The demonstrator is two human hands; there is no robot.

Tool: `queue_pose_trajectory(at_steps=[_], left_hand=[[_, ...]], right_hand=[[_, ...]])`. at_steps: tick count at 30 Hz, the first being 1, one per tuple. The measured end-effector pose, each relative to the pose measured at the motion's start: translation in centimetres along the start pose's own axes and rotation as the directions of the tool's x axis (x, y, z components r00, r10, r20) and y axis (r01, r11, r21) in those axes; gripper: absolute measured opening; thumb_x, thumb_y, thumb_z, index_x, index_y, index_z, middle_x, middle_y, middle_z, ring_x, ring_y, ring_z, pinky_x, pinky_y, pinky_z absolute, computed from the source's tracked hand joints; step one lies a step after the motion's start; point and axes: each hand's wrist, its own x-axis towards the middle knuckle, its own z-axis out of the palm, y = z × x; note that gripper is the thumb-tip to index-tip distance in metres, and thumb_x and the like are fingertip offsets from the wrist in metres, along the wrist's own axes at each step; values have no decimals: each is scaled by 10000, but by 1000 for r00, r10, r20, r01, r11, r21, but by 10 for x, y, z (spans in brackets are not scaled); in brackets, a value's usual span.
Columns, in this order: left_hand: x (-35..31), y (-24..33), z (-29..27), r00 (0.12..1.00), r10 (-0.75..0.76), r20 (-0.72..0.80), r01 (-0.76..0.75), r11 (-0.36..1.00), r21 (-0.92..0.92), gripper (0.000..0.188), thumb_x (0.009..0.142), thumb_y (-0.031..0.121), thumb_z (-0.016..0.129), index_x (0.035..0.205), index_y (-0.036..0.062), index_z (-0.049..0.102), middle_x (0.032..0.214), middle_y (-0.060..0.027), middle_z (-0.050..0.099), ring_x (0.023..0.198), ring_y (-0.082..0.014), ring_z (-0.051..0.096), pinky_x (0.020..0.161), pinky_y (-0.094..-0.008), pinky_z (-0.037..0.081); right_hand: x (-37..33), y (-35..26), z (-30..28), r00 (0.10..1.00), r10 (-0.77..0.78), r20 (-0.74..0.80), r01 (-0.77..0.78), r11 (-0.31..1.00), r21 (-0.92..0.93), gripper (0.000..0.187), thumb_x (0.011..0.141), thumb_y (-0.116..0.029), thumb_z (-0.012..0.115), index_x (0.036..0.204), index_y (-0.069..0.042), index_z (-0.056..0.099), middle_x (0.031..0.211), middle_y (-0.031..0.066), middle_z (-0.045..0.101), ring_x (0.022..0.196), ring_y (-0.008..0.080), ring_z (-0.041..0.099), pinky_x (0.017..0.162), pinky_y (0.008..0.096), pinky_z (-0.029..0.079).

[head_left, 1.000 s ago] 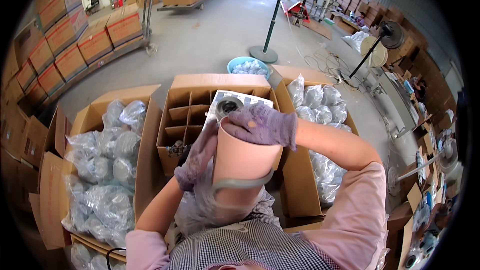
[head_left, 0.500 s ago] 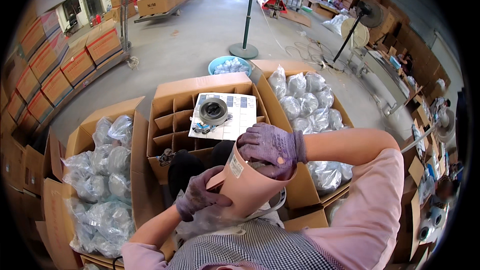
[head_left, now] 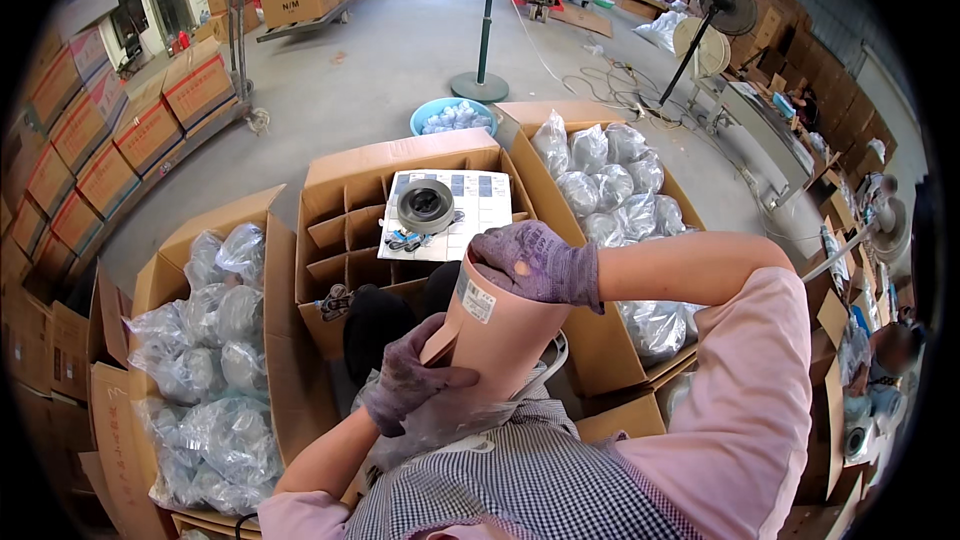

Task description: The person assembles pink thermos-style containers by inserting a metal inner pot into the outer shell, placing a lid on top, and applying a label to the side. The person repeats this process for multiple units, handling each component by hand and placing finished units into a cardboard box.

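A pink, open-topped cylinder-shaped housing (head_left: 508,348) with a white label rests tilted against my lap. My gloved left hand (head_left: 412,376) grips its left side around a protruding handle-like part. My gloved right hand (head_left: 540,262) reaches over the rim into the opening; its fingers are hidden inside. Clear plastic film (head_left: 437,432) lies under the housing, by my left wrist. Ahead, a round dark grey part (head_left: 425,207) sits on a white printed sheet (head_left: 470,236), beside a small bundle of cords (head_left: 408,239).
A divided cardboard carton (head_left: 330,208) stands in front of me, under the sheet. Cartons of plastic-wrapped items stand left (head_left: 225,340) and right (head_left: 610,180). Beyond are a blue basin (head_left: 428,130), a standing fan (head_left: 482,86), and stacked boxes (head_left: 150,140) on a trolley.
My right hand has sunk deeper into the housing, its fingers going out of sight. The housing is held slightly more upright, and the view has shifted a little.
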Motion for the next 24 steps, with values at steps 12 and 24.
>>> queue_pose_trajectory(at_steps=[12,24], left_hand=[[22,-34,-58,984,-52,169,80,983,-164,881,623,102,907,1391,-39,498,1243,-35,624,1108,-122,587,989,-301,471],[32,-59,-75,994,62,91,-32,953,-301,843,671,105,869,1404,-35,479,1263,-40,618,1112,-118,587,981,-289,477]], right_hand=[[37,3,16,934,-351,-70,344,934,-96,198,937,-215,541,1015,-43,601,791,146,647,727,352,656,682,424,536],[66,-4,-24,894,-366,259,389,920,-42,381,958,-306,500,1256,-72,549,1154,144,632,1013,349,645,907,419,510]])
